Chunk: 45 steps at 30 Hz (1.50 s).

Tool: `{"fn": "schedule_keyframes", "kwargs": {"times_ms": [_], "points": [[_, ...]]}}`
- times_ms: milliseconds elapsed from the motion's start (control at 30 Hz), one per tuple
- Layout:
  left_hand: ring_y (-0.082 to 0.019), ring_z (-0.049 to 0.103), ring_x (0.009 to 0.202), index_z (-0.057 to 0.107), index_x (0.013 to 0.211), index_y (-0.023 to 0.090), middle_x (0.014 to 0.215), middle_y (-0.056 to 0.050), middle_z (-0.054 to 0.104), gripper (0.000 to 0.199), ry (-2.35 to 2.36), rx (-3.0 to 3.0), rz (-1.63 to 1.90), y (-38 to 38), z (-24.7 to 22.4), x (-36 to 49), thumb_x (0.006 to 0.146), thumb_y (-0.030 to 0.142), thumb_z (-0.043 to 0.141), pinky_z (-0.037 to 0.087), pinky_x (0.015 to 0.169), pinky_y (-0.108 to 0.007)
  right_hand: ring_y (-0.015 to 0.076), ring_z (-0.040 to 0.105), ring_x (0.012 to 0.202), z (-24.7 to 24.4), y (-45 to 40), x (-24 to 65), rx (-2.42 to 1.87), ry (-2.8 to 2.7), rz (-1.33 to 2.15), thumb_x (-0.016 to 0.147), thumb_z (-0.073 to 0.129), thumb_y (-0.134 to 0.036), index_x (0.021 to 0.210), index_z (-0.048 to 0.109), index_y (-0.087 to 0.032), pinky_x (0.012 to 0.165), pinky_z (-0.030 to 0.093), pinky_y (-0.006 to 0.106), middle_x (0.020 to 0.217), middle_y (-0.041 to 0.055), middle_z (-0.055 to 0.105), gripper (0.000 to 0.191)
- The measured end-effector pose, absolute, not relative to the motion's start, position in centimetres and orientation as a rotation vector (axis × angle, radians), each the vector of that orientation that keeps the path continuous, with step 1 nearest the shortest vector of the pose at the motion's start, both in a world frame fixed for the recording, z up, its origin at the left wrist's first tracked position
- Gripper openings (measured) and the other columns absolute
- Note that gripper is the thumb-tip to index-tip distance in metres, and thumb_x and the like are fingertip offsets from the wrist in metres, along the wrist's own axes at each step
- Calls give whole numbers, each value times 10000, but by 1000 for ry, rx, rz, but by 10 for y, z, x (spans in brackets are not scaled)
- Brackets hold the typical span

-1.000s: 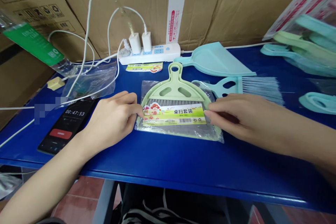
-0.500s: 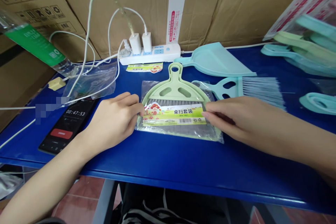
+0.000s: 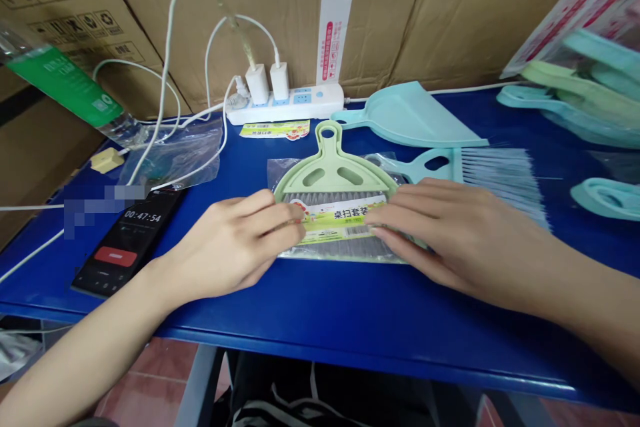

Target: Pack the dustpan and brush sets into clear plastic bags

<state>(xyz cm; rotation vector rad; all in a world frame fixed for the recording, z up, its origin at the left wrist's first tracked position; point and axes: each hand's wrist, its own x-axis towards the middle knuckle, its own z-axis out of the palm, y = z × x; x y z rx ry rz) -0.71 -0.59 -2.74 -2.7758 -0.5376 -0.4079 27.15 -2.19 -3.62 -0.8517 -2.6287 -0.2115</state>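
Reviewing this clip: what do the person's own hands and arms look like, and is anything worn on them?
The left hand and right hand are bare and slender, with no gloves, rings or bracelets in view. The left forearm and right forearm are also bare, with no sleeves or watch showing. The visible fingernails look short and unpainted.

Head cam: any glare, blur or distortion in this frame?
Head view: phone timer reads sharp, no motion blur; light is even, soft shine on the plastic bag; wide-lens curve bends the blue table's front edge; pixelated patch beside the phone.
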Motion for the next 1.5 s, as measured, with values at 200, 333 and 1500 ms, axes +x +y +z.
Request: {"fn": "schedule_keyframes", "kwargs": {"times_ms": [200, 333, 1500], "points": [[-167, 649, 929, 619, 1131, 198, 1157, -25, 750, 322, -548, -2908, -222, -9, -29, -3, 991, 123, 339, 526, 690, -265, 205, 653, 753, -42, -22, 271, -762, -2721, -228, 1018, 323, -134, 998, 716, -170, 692, 493, 342, 828, 75, 737, 396], [-182, 692, 960, 606, 1161, 154, 1089, -53, 765, 356, -560, -2916, -162, -11, -25, -2, 974, 98, 309, 568, 700, -277, 199, 645, 760, -44, -21, 268, -757, -2763, -161, 1015, 326, -136, 1085, 718, -171, 689, 501, 343, 820, 66, 729, 399], [-192, 687, 904, 594, 1134, 140, 1000, -76, 733, 319, -727, -2976, -168, -14, -28, 1, 926, 71, 363, 593, 741, -301, 214, 650, 788, -46, -21, 264, -760, -2720, -82, 1038, 345, -190, 1180, 703, -179, 703, 470, 351, 843, 65, 725, 384]]}}
